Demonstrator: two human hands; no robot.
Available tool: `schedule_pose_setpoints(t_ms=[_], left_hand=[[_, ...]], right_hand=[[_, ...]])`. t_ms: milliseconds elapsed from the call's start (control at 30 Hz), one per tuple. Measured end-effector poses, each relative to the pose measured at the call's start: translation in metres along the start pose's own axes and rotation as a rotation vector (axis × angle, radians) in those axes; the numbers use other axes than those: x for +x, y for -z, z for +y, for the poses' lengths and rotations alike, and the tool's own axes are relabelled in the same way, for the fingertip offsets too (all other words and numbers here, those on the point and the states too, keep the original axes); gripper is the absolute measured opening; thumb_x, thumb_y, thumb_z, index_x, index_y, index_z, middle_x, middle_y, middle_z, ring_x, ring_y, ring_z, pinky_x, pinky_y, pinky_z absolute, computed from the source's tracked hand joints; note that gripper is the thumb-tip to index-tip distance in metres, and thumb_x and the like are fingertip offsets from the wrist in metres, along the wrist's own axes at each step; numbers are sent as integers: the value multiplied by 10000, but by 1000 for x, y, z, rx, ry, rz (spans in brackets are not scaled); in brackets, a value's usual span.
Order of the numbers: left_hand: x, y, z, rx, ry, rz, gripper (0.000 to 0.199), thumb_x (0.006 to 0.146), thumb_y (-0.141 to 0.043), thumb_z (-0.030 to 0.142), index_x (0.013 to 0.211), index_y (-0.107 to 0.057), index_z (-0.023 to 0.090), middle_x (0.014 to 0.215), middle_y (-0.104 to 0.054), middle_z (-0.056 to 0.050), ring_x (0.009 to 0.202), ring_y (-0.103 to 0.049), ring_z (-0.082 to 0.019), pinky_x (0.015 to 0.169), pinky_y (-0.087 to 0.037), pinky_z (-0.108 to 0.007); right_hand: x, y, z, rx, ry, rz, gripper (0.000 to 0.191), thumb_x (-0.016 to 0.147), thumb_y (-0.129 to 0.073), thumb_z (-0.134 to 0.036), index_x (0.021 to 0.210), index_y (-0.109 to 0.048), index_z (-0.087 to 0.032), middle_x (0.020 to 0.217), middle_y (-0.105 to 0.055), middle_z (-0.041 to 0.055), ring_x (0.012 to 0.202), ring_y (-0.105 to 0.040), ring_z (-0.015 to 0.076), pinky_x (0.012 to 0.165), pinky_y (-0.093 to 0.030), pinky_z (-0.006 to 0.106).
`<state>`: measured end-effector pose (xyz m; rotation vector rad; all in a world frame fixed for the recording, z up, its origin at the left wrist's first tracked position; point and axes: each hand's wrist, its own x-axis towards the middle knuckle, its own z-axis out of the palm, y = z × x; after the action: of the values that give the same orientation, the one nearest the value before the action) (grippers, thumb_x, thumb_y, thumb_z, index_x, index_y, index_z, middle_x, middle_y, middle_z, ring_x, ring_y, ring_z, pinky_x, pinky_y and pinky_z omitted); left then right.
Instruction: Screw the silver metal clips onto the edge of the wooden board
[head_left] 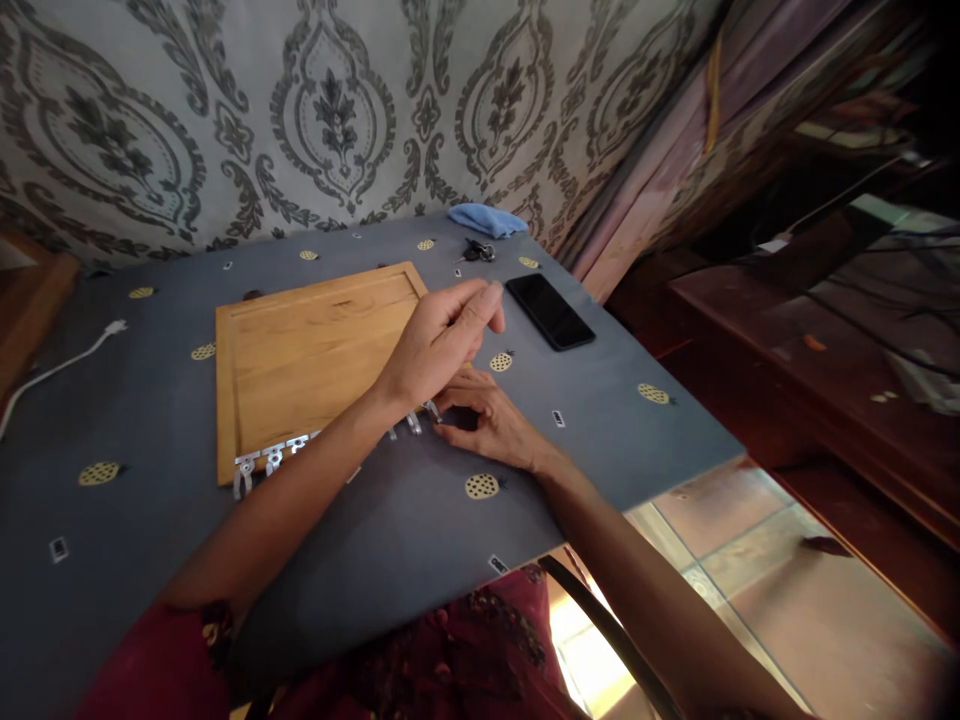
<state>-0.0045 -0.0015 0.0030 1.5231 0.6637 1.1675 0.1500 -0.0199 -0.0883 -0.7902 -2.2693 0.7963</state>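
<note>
A framed wooden board (pixel 322 360) lies flat on the table. Along its near edge sits a row of small silver metal clips (pixel 274 458) with two-pronged ends. My left hand (pixel 446 330) is raised over the board's right side, its fingers curled in and thumb pressed on them; whatever is inside is hidden. Just below it, my right hand (pixel 487 425) rests at the board's near right corner, thumb and fingertips around the end metal clip (pixel 432 410). My left forearm covers the middle of the row.
A black phone (pixel 551 312), keys (pixel 478 251) and a blue cloth (pixel 487 220) lie toward the table's back right. At left is a white cable (pixel 67 370). The patterned tablecloth (pixel 420 580) ends near my body; a dark red cabinet (pixel 825 350) stands right.
</note>
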Motion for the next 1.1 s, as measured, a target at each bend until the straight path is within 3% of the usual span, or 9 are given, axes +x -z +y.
schedule_pose_setpoints(t_ms=[133,367,567,667,733,900,1100], left_hand=[[0,2,2,55,19,-30,321,1015,-582,439,804,-560,198,600,-398,63,532,-378,-76,491,-318,-221],[-1,-1,-3,-56,2,13,491,925,-650,643,731,-546,204,481,-323,102,434,-277,-58,425,-209,-227],[6,2,3,-119,85,-322,602,889,-638,734,646,-563,189,432,-355,88,383,-314,-42,404,-235,-225],[7,4,4,-139,124,-376,613,867,-655,750,643,-566,187,434,-343,91,375,-288,-39,389,-210,-230],[6,3,4,-147,86,-271,593,873,-661,736,659,-562,192,444,-330,96,384,-275,-41,389,-207,-229],[1,2,7,-65,8,137,569,979,-493,723,709,-517,223,480,-301,90,393,-248,-67,380,-180,-258],[-2,-2,3,-18,-11,293,569,983,-467,734,713,-504,235,500,-292,79,414,-263,-85,382,-177,-272]], right_hand=[[0,0,-1,-8,-8,1,132,925,-664,-363,853,-678,-253,993,-743,30,1071,-644,247,1028,-416,460],[0,0,1,3,1,-2,150,925,-659,-377,846,-686,-252,993,-750,30,1081,-659,247,1041,-423,471],[-3,0,0,28,-51,-22,113,911,-672,-355,901,-699,-246,989,-761,27,1001,-666,235,1005,-454,466],[-3,-1,0,29,-49,-17,114,917,-661,-347,901,-698,-240,1018,-763,34,1008,-669,235,1013,-454,473],[-2,-1,0,7,-28,1,112,913,-670,-346,888,-696,-240,1070,-762,40,1053,-670,242,1049,-432,489],[0,1,-1,-22,-10,-7,119,910,-672,-359,894,-711,-247,1149,-757,51,1132,-664,259,1065,-426,499],[0,2,-2,-30,-25,-25,122,910,-667,-354,914,-727,-248,1184,-760,58,1151,-661,265,1068,-430,501]])
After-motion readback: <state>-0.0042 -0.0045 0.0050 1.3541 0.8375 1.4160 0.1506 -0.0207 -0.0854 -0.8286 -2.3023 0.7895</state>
